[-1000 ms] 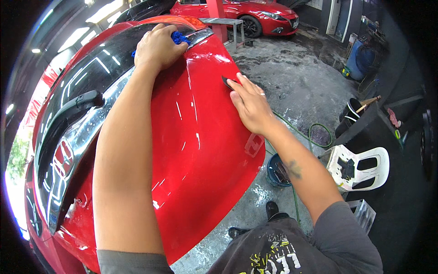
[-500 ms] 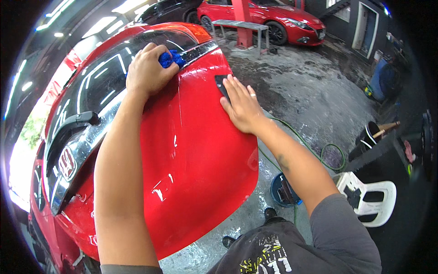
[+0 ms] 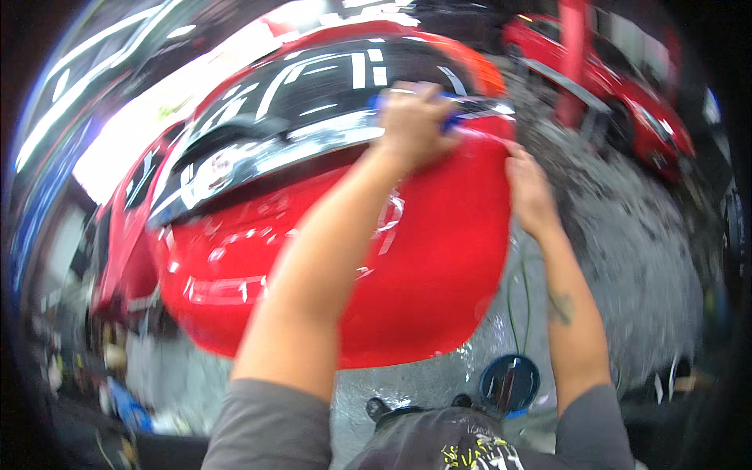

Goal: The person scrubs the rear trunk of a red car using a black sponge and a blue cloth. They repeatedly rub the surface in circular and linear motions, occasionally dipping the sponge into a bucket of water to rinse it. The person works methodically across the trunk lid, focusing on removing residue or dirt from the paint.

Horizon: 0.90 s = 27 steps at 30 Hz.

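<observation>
A small blue squeegee (image 3: pixel 450 110) is gripped in the closed left hand (image 3: pixel 413 121) and pressed against the upper edge of the red car hood (image 3: pixel 439 258), just below the windscreen (image 3: pixel 313 86). The right hand (image 3: pixel 529 192) is laid open and flat on the hood's right edge. The glossy panel is judged stiff, wet and slippery; the light tool is best held firmly across its back.
</observation>
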Motion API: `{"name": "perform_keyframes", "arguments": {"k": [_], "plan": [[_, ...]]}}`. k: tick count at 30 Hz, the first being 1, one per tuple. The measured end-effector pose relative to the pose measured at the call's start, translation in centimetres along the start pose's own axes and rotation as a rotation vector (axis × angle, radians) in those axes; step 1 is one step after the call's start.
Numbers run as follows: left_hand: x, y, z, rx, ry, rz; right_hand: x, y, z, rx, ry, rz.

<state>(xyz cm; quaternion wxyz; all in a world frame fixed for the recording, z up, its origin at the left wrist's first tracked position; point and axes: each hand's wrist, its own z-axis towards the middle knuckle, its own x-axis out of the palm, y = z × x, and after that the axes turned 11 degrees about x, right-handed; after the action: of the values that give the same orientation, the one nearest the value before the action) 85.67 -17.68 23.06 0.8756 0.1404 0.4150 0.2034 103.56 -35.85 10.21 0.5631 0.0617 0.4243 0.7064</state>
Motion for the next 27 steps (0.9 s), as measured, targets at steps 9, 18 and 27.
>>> {"name": "perform_keyframes", "arguments": {"k": [9, 18, 27], "plan": [[7.3, -13.4, -1.4, -0.002, -0.204, -0.107, -5.8, -13.8, -16.5, 0.753, -0.223, 0.691], [1.1, -15.0, -11.3, -0.328, -0.429, -0.058, -11.3, -18.2, -21.5, 0.914, -0.061, 0.732], [-6.1, -12.2, -22.9, -0.57, -0.327, -0.056, -10.5, -16.0, -21.2, 0.968, -0.026, 0.81]]}}
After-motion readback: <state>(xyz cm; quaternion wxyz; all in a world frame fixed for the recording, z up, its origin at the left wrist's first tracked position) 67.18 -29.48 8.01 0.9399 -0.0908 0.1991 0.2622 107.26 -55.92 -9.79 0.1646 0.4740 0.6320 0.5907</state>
